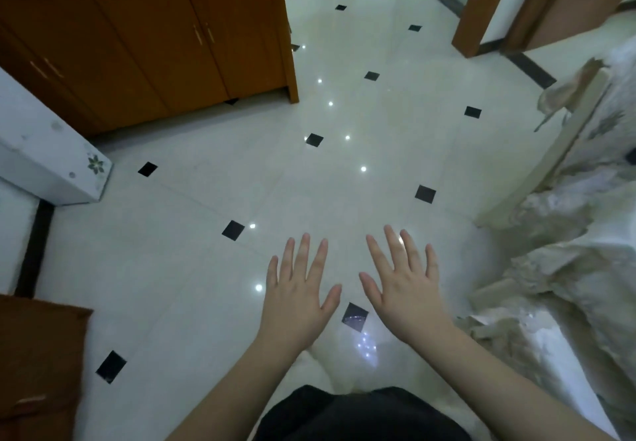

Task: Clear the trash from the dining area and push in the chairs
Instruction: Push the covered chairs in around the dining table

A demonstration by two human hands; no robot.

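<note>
Two bare hands in my view, both held out over the glossy white tiled floor with small black diamond insets. Left hand back up, fingers straight and spread wide, pointing away from the body; it holds nothing. Right hand the same: back up, fingers spread wide, empty, long axis angled slightly to the left. The two thumbs are near each other, not touching.

I cannot pick out any trash or chair with certainty. At the right edge sits one pale, crumpled cloth-covered piece of furniture. Upper left: one orange-brown wooden cabinet with four door handles visible, in two pairs. Left edge: one white box-shaped unit with a flower decal.
</note>
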